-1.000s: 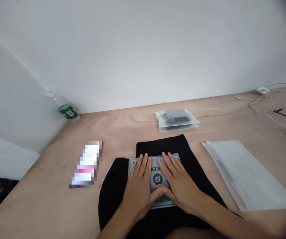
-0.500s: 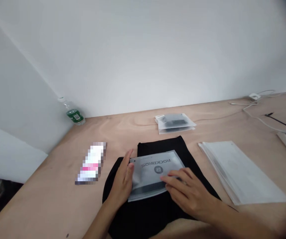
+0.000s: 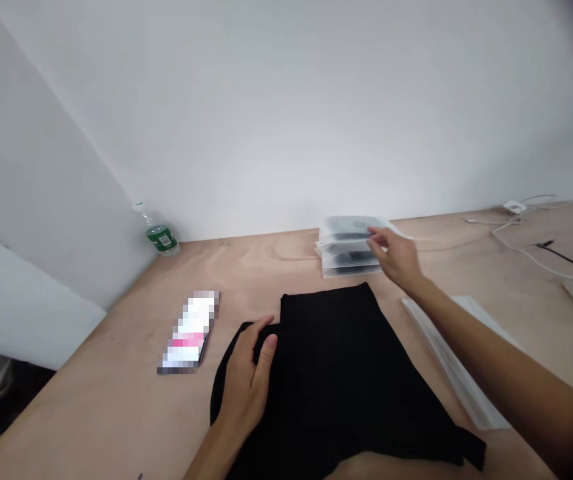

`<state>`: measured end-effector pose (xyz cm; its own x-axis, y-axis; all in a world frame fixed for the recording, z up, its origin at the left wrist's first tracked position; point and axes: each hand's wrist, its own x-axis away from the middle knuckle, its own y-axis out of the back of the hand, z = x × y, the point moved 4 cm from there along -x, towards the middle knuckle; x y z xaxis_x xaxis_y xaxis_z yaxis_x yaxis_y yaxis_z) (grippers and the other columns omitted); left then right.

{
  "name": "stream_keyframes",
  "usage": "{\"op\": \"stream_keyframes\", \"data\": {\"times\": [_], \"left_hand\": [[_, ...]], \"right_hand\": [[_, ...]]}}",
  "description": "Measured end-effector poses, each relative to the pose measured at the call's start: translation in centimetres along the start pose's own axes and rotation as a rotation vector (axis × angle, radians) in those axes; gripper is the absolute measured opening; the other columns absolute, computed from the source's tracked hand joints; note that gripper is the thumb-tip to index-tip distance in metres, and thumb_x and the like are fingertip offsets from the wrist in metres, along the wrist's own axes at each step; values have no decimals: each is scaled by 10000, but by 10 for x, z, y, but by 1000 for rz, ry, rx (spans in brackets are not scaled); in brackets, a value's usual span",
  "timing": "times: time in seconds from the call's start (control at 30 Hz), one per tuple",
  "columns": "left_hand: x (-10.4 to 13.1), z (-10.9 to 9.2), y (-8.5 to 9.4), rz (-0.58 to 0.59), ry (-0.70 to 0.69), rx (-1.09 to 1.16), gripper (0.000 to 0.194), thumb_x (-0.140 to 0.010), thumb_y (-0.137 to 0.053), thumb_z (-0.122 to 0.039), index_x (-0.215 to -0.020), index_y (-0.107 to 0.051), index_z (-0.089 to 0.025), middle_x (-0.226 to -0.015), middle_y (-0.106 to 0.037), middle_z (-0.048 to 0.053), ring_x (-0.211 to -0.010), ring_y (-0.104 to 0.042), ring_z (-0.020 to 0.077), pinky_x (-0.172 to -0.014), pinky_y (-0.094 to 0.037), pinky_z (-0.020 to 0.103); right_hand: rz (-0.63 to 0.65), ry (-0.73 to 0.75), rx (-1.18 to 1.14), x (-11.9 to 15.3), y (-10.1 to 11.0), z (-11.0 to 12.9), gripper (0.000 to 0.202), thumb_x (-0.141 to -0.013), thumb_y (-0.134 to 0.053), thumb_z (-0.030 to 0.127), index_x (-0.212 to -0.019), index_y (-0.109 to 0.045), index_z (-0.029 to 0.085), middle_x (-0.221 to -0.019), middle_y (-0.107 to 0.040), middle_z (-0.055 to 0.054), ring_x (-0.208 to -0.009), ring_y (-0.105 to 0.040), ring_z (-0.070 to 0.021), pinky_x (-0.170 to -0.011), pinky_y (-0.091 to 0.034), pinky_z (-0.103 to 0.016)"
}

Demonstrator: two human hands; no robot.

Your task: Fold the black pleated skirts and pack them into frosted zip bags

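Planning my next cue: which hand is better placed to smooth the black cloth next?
Left, I'd judge: the left hand is open over the black cloth, while the right hand is farther back, at the stacked frosted packets.

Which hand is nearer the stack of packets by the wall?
Right. The right hand is at the right edge of the stack; the left hand is well short of it, lower in the view, over the left side of the black cloth.

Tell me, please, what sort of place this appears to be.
Probably an indoor workspace, perhaps a packing area: a table against a wall bears black cloth, filled translucent pouches and flat translucent bags.
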<state>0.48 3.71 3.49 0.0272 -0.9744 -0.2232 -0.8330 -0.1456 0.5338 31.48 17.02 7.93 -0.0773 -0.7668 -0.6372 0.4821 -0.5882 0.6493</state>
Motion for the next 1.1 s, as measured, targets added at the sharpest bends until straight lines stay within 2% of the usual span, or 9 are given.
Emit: {"op": "stream_keyframes", "data": {"times": [0.1,0.17,0.3,0.43,0.53,0.67,0.83,0.97,1.1], "left_hand": [[0,3,-2,53,-14,-25,315,-897,-396,-386,-1176,-507,-289,-1219,-544,5,-1155,-472,178,-996,-351,367],[-3,5,-4,81,-29,-48,299,-895,-404,-382,-1153,-523,-288,-1193,-560,-1,-1135,-485,164,-987,-363,344],[-22,8,-9,102,-52,-184,267,-875,-435,-378,-1066,-583,-263,-1109,-613,2,-1062,-536,160,-929,-412,310],[-60,17,-18,52,-1,-287,293,-868,-430,-382,-1001,-621,-203,-997,-654,45,-943,-592,198,-834,-455,339],[-87,25,-28,58,46,-359,328,-830,-497,-427,-974,-634,-166,-933,-655,69,-930,-594,240,-819,-455,378],[-105,33,-43,139,114,-416,293,-837,-549,-364,-1037,-581,-153,-1053,-598,72,-951,-577,211,-818,-470,409],[-109,38,-50,180,193,-336,301,-866,-521,-313,-1133,-521,-174,-1150,-546,75,-956,-570,192,-799,-490,399],[-97,32,-42,224,175,-149,237,-879,-480,-297,-1037,-549,-134,-974,-627,68,-817,-631,172,-702,-523,344],[-66,18,-27,301,41,22,157,-843,-472,-296,-913,-561,-187,-1000,-668,56,-940,-639,186,-817,-501,331]], "right_hand": [[65,6,-5,20,-35,-24,134,-789,-500,225,-875,-600,200,-930,-697,-51,-760,-641,-197,-696,-467,-312],[80,-1,0,29,-44,-33,173,-784,-488,212,-910,-605,196,-914,-697,-55,-775,-634,-209,-701,-471,-328],[81,-18,5,36,-41,-36,205,-782,-458,186,-917,-611,204,-1054,-655,-64,-888,-601,-227,-793,-453,-366],[78,-65,-7,51,-30,-23,274,-796,-438,194,-1027,-585,200,-1216,-541,-93,-935,-579,-215,-864,-415,-360],[123,-146,-22,68,-31,-18,290,-790,-484,285,-1050,-584,206,-1114,-580,-102,-859,-591,-227,-790,-433,-367],[243,-278,-96,78,-42,-27,232,-677,-620,350,-872,-648,226,-835,-660,-43,-745,-608,-222,-662,-444,-327],[297,-415,-265,73,-46,-40,109,-644,-620,313,-689,-622,213,-680,-654,-6,-661,-620,-191,-593,-448,-292],[351,-453,-467,81,-29,-34,161,-709,-564,339,-769,-592,192,-674,-658,-20,-615,-642,-184,-551,-489,-294],[422,-405,-601,105,-4,-23,77,-720,-548,253,-765,-583,202,-860,-692,-43,-833,-658,-201,-737,-518,-329]]}}
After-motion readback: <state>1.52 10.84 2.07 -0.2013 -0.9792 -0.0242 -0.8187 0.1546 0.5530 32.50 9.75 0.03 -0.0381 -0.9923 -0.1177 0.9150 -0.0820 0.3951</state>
